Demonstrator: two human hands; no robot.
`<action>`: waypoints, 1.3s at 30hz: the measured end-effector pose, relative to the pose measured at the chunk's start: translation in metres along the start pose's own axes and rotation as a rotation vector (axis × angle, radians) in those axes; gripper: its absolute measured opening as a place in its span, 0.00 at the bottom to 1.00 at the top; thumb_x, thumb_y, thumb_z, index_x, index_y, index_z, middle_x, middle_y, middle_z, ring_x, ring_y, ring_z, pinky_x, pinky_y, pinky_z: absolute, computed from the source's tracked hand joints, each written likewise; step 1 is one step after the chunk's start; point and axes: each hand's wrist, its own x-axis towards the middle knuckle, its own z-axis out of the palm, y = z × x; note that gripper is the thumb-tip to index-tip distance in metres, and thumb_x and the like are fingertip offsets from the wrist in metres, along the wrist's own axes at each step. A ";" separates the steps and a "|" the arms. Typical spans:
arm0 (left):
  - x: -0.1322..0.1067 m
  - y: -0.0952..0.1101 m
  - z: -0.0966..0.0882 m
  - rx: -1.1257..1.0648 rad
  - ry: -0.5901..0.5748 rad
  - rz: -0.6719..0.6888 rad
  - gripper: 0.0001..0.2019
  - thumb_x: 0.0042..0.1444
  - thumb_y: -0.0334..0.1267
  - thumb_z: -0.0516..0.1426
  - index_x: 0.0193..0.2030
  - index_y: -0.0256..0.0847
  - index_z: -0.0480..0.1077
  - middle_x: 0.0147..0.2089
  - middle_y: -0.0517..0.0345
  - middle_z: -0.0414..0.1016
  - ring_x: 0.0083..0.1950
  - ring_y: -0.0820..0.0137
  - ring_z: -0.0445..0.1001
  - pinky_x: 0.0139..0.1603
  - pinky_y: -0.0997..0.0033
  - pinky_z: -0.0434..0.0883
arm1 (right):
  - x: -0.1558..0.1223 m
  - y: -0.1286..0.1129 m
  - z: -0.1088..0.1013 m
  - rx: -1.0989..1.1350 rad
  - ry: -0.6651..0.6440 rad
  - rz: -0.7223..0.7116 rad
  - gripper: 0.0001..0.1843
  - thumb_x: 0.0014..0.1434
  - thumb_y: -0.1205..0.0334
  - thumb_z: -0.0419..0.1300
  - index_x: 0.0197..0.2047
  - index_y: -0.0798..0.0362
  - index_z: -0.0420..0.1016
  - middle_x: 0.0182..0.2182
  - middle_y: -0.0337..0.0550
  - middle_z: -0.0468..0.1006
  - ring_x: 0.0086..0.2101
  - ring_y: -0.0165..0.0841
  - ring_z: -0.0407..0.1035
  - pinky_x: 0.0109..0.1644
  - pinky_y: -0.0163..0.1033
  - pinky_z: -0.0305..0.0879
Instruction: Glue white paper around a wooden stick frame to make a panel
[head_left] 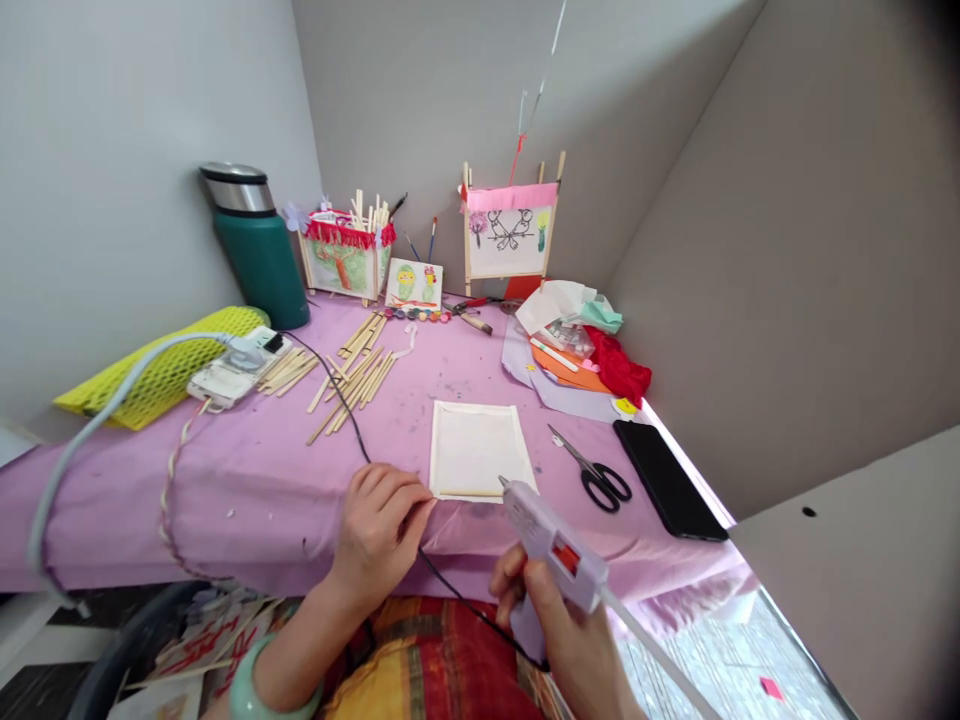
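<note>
A white paper panel framed with wooden sticks (477, 447) lies near the front edge of the purple-covered table (240, 470). My left hand (379, 528) rests at the panel's near left corner, fingers curled and pinching the bottom stick. My right hand (559, 625) grips a white glue gun (551, 545), whose nozzle points at the panel's near edge, close to the bottom stick. A black cord (352, 420) runs across the table and under my left hand.
Loose wooden sticks (352, 375) lie mid-table. Black scissors (594, 470) and a black phone (667, 478) sit right of the panel. A green flask (255, 245), yellow mesh pad (161, 365), power strip (229, 370), two paper lanterns (511, 225) and paper scraps (577, 350) stand further back.
</note>
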 end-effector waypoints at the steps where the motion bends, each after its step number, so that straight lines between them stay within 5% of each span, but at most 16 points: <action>1: 0.000 0.000 0.000 -0.005 -0.002 -0.008 0.05 0.55 0.27 0.57 0.35 0.41 0.70 0.33 0.57 0.74 0.38 0.66 0.68 0.44 0.59 0.65 | 0.005 -0.010 -0.001 -0.016 -0.044 -0.029 0.24 0.51 0.38 0.60 0.27 0.54 0.76 0.19 0.42 0.74 0.23 0.32 0.68 0.27 0.35 0.64; 5: 0.001 0.000 0.001 -0.009 -0.010 -0.035 0.04 0.56 0.28 0.57 0.35 0.40 0.70 0.33 0.56 0.74 0.37 0.66 0.68 0.43 0.60 0.65 | 0.055 -0.060 0.011 -0.062 -0.112 -0.052 0.20 0.49 0.45 0.64 0.29 0.56 0.77 0.21 0.41 0.74 0.20 0.30 0.66 0.20 0.32 0.60; 7: 0.001 0.000 0.001 -0.010 -0.012 -0.039 0.03 0.57 0.29 0.56 0.35 0.40 0.69 0.33 0.56 0.73 0.37 0.66 0.68 0.42 0.60 0.64 | 0.093 -0.082 0.028 -0.048 -0.132 -0.129 0.20 0.51 0.47 0.64 0.23 0.57 0.73 0.21 0.41 0.73 0.19 0.27 0.65 0.19 0.31 0.60; 9: 0.000 0.001 0.001 -0.013 -0.020 -0.047 0.03 0.57 0.29 0.56 0.34 0.40 0.69 0.33 0.56 0.73 0.37 0.66 0.68 0.42 0.60 0.64 | 0.135 -0.096 0.051 0.082 -0.166 -0.041 0.13 0.51 0.55 0.66 0.27 0.56 0.72 0.22 0.39 0.73 0.22 0.26 0.66 0.19 0.29 0.61; 15: 0.005 -0.006 -0.010 -0.001 -0.033 -0.059 0.01 0.59 0.32 0.56 0.36 0.39 0.68 0.33 0.55 0.73 0.37 0.66 0.69 0.43 0.60 0.65 | 0.230 -0.092 0.111 0.064 -0.217 0.149 0.14 0.63 0.59 0.56 0.27 0.56 0.66 0.17 0.33 0.66 0.18 0.23 0.63 0.22 0.30 0.64; 22: 0.040 -0.038 -0.020 0.196 -0.209 -0.038 0.07 0.61 0.33 0.52 0.35 0.40 0.71 0.35 0.55 0.74 0.38 0.67 0.71 0.41 0.66 0.66 | 0.273 -0.103 0.127 -0.108 -0.167 0.037 0.18 0.68 0.55 0.46 0.30 0.55 0.66 0.20 0.33 0.67 0.21 0.24 0.66 0.28 0.32 0.66; 27: 0.071 -0.070 -0.019 0.563 -0.315 -0.178 0.09 0.60 0.31 0.52 0.35 0.39 0.73 0.36 0.51 0.75 0.39 0.60 0.73 0.38 0.61 0.67 | 0.260 -0.118 0.106 -0.411 -0.127 -0.139 0.10 0.51 0.64 0.65 0.24 0.55 0.69 0.24 0.43 0.74 0.34 0.37 0.71 0.35 0.37 0.65; 31: 0.070 -0.073 -0.023 0.584 -0.313 -0.110 0.08 0.59 0.31 0.53 0.36 0.38 0.74 0.38 0.50 0.75 0.43 0.57 0.71 0.42 0.57 0.67 | 0.209 -0.119 0.057 -0.531 -0.160 -0.362 0.05 0.51 0.61 0.65 0.27 0.53 0.75 0.29 0.40 0.77 0.39 0.36 0.70 0.43 0.36 0.61; 35: 0.047 -0.047 -0.031 0.299 -0.116 -0.030 0.06 0.59 0.33 0.54 0.38 0.39 0.72 0.40 0.51 0.74 0.45 0.61 0.69 0.48 0.57 0.66 | 0.141 -0.085 -0.006 -0.571 -0.111 -0.731 0.09 0.60 0.58 0.57 0.31 0.52 0.74 0.28 0.38 0.75 0.31 0.31 0.69 0.37 0.36 0.62; 39: 0.024 -0.020 -0.031 -0.016 -0.152 -0.039 0.05 0.58 0.33 0.56 0.41 0.39 0.70 0.41 0.53 0.73 0.45 0.64 0.69 0.48 0.62 0.67 | 0.089 -0.023 -0.056 -0.524 0.066 -0.841 0.08 0.63 0.64 0.54 0.34 0.52 0.72 0.30 0.40 0.73 0.32 0.31 0.68 0.38 0.37 0.64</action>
